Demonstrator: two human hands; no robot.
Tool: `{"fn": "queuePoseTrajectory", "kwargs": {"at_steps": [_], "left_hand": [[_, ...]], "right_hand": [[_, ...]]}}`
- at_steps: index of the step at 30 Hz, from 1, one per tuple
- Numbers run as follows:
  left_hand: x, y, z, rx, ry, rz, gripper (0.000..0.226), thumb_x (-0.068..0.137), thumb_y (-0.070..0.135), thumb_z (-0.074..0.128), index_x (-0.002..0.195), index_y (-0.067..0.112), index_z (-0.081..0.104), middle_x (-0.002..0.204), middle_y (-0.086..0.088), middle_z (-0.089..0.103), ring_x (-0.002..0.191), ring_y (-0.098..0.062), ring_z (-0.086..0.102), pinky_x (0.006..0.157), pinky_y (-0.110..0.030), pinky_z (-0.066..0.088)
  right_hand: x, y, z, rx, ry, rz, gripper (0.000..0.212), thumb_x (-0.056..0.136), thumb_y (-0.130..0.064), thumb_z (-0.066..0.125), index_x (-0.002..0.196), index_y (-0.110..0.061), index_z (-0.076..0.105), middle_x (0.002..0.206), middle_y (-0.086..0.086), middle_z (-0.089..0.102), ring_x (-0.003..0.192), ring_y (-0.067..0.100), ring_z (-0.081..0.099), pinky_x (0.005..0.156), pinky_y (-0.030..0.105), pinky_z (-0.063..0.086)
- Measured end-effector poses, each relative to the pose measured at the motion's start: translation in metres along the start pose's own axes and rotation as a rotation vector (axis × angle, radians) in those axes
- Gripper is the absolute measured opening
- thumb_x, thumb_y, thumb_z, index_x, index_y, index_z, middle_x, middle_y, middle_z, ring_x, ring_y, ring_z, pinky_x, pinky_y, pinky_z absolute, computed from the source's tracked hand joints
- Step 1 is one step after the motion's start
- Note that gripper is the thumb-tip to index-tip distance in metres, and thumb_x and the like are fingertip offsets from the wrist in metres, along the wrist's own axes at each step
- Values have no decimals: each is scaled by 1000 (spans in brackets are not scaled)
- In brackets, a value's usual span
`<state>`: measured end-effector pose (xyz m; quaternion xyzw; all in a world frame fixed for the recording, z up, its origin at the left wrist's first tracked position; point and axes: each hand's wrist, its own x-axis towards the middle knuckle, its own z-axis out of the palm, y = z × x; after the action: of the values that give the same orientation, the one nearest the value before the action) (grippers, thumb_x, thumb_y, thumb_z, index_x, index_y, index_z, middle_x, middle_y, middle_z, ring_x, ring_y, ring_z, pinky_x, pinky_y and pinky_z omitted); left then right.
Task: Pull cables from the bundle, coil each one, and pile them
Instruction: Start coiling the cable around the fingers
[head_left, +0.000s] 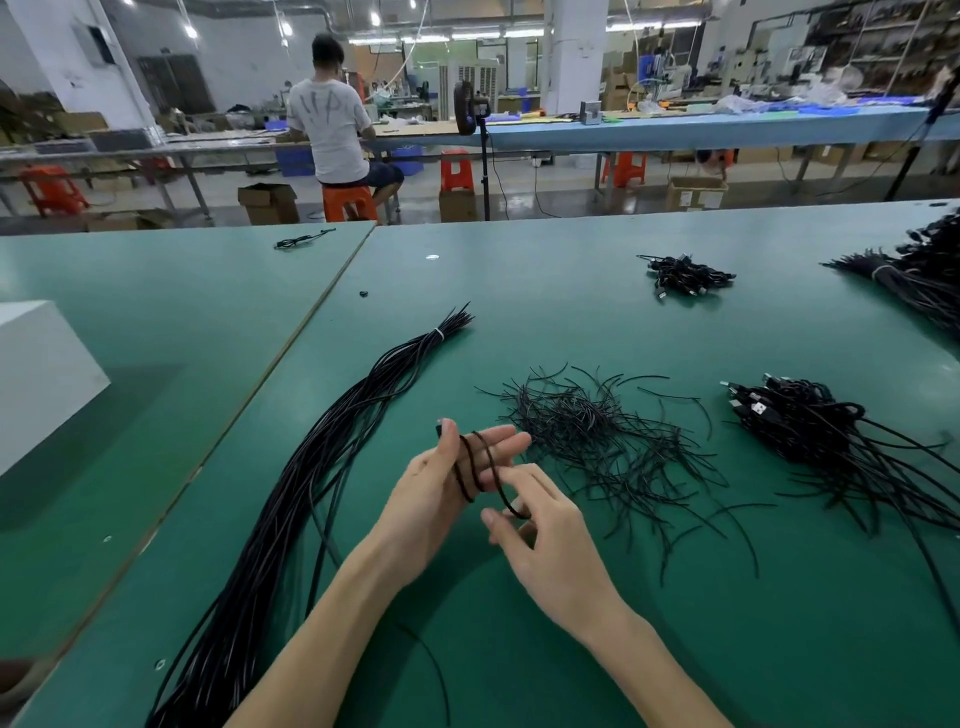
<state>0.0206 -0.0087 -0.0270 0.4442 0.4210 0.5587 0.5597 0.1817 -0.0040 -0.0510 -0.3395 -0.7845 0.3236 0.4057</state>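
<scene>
A long bundle of black cables (322, 467) lies on the green table (545, 291), tied near its far end and running toward the near left edge. One black cable (480, 467) is looped twice around the straight fingers of my left hand (447, 488), its end pressed under the thumb. My right hand (540, 525) pinches the same cable just right of the loops. A pile of coiled cables with plugs (795, 421) sits to the right.
A heap of short black ties (597, 431) lies just beyond my hands. A smaller cable pile (685, 275) and another bundle (914, 275) lie farther right. A white box (36, 374) stands at the left. A person sits at a far bench.
</scene>
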Motion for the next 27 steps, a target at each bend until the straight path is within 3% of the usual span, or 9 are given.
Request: {"fn": "queuePoseTrajectory", "kwargs": {"at_steps": [2, 6, 8, 11, 14, 19, 24, 27], "left_hand": [[0, -2, 5, 33, -45, -36, 63, 108, 57, 27, 138, 15, 64, 144, -9, 61, 136, -27, 56, 105, -31, 50], [-3, -5, 8, 73, -108, -65, 59, 109, 57, 31, 140, 18, 63, 148, -6, 59, 140, -24, 52, 113, -38, 43], [-3, -6, 10, 89, -137, -69, 57, 109, 57, 33, 141, 20, 62, 149, -4, 57, 141, -23, 50, 118, -41, 39], [-5, -6, 12, 93, -182, -70, 58, 109, 56, 31, 144, 20, 59, 152, -2, 54, 143, -24, 49, 117, -32, 39], [-7, -5, 11, 87, -220, -65, 60, 111, 54, 27, 145, 16, 58, 153, -4, 54, 144, -22, 48, 112, -25, 42], [-7, -2, 12, 14, -169, -40, 59, 112, 47, 29, 139, 5, 62, 147, -10, 58, 140, -27, 52, 110, -31, 46], [-8, 1, 12, -162, -51, -48, 50, 110, 37, 45, 113, -4, 73, 127, -29, 67, 125, -41, 63, 98, -39, 55], [-7, 2, 11, -237, 43, -37, 40, 106, 30, 52, 101, -2, 76, 120, -30, 69, 117, -44, 67, 92, -38, 58]], "right_hand": [[-1, -2, -1, -11, 34, 29, 13, 100, -27, 63, 111, -31, 57, 106, -21, 55, 85, 10, 64, 75, 29, 55], [-3, -7, 1, -194, 69, -54, 8, 101, -19, 61, 102, -18, 53, 94, -21, 43, 75, 3, 48, 66, 15, 42], [-4, -8, 2, -254, 60, -81, 7, 101, -14, 60, 106, -11, 56, 100, -10, 49, 75, 9, 50, 65, 23, 48], [-5, -12, 0, -306, 37, -97, 12, 98, -8, 61, 110, -7, 59, 105, -2, 55, 76, 16, 56, 65, 34, 55], [-4, -14, -2, -288, 27, -111, 11, 95, -6, 64, 105, -8, 59, 96, -12, 46, 70, 3, 41, 62, 18, 43], [-3, -11, 0, -237, 23, -98, 7, 98, -8, 63, 105, -10, 61, 92, -18, 40, 72, -8, 45, 67, 4, 36], [-4, -9, 5, -281, 39, -128, 13, 103, -17, 58, 114, -11, 64, 108, -6, 58, 81, 12, 59, 68, 30, 56], [-5, -12, 6, -302, 31, -138, 25, 106, -26, 54, 125, -11, 63, 122, -4, 61, 90, 16, 66, 71, 33, 60]]}}
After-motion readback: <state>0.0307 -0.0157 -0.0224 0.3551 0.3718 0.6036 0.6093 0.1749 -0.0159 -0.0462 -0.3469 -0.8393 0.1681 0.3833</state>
